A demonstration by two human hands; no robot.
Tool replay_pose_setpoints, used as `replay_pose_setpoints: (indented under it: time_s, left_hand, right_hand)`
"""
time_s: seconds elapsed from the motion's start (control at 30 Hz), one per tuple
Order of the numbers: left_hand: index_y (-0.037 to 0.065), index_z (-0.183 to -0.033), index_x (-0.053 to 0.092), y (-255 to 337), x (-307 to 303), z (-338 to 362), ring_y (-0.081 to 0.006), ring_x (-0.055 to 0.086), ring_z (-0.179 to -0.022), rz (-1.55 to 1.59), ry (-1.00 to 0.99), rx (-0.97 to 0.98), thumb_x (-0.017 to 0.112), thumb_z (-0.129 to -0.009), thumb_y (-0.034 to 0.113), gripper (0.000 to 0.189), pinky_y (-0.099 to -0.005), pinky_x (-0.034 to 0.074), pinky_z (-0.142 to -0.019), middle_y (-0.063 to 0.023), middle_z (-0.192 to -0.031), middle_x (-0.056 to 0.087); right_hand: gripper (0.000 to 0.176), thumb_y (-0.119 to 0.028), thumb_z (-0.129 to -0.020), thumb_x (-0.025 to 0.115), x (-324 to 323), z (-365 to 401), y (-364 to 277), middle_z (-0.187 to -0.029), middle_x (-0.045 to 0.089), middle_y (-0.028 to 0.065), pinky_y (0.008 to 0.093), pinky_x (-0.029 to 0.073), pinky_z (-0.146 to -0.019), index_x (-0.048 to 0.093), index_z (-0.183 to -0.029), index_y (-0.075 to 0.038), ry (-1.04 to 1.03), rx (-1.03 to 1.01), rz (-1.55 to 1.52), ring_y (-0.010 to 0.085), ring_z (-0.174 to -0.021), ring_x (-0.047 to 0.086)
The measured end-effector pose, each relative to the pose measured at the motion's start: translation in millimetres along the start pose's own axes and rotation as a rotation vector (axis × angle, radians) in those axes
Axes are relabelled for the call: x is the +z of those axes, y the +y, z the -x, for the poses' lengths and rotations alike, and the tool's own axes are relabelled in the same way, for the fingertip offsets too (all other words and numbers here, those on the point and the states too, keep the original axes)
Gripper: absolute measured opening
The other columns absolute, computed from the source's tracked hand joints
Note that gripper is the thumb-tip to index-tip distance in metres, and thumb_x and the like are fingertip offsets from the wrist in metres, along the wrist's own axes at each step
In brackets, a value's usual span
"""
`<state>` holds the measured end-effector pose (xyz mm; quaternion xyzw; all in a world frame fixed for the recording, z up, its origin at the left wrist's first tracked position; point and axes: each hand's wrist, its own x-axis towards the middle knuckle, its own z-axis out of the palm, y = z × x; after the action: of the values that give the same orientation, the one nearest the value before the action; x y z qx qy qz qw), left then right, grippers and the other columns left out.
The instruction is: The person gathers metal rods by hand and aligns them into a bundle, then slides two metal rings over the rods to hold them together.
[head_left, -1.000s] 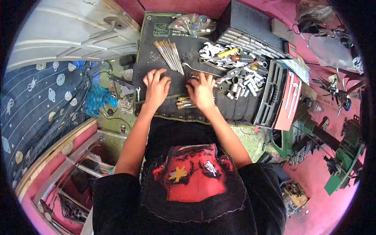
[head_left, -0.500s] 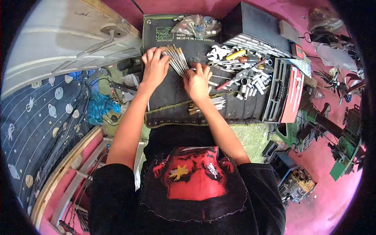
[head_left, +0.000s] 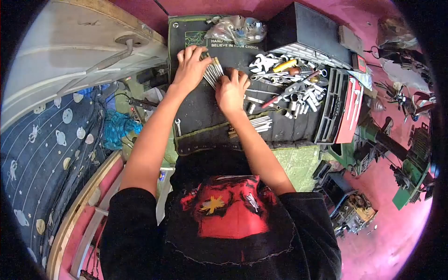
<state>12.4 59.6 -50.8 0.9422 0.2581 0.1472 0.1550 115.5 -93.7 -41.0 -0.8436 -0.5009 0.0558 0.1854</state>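
Observation:
A row of slim metal rods (head_left: 213,73) with brass-coloured ends lies slanted on a dark tool mat (head_left: 196,114). At the row's left side, my left hand (head_left: 190,70) has bent fingers and its thumb against the rods. My right hand (head_left: 232,91) curls over their right side and near end, hiding part of them. Both hands hold the row between them. A second group of similar rods (head_left: 260,124) rests under my right forearm, which covers part of it. By my left forearm lies a small wrench (head_left: 178,127).
Wrenches, sockets (head_left: 305,101) and pliers (head_left: 288,92) are heaped on the mat's right side. Behind them stands a black case (head_left: 317,32), with a red-and-black tool case (head_left: 347,109) at the right. A plastic bag (head_left: 237,30) sits at the back. A door (head_left: 70,51) borders the left.
My left hand has shifted slightly right and up, nearer my right hand. Less of the rod row shows between the hands. The small wrench by my left forearm has come into sight.

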Motion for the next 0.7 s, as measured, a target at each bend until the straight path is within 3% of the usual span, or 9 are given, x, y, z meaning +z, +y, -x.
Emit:
replay_pose_setpoints:
  time_s: [0.3, 0.37, 0.7]
  left_hand:
    - [0.016, -0.105, 0.078, -1, -13, 5, -0.0329, 0.048, -0.136, 0.005, 0.003, -0.004, 0.069, -0.09, 0.015, 0.017, -0.0531, 0.034, -0.113, -0.0054, -0.143, 0.061]
    - [0.016, -0.105, 0.078, 3, -19, 10, -0.0328, 0.048, -0.136, 0.03, 0.017, -0.022, 0.07, -0.091, 0.015, 0.017, -0.0533, 0.034, -0.113, -0.0052, -0.143, 0.061]
    - [0.017, -0.106, 0.073, 39, -43, 43, -0.033, 0.046, -0.134, -0.014, 0.075, -0.162, 0.076, -0.091, 0.019, 0.015, -0.0527, 0.032, -0.111, -0.0023, -0.145, 0.056]
  right_hand:
    - [0.018, -0.016, -0.084, 0.072, 1, -1, 1, -0.129, 0.057, 0.0207, 0.0565, 0.038, -0.103, 0.073, -0.091, 0.001, -0.004, 0.015, -0.002, 0.0437, -0.124, 0.048]
    - [0.019, -0.015, -0.08, 0.077, 0, 1, 2, -0.136, 0.058, 0.0159, 0.0572, 0.037, -0.105, 0.075, -0.095, -0.003, -0.043, 0.03, -0.022, 0.0428, -0.127, 0.046]
    - [0.018, -0.013, -0.08, 0.078, -39, 12, 11, -0.137, 0.056, 0.013, 0.0564, 0.038, -0.103, 0.074, -0.095, -0.004, -0.042, -0.074, -0.18, 0.0402, -0.126, 0.047]
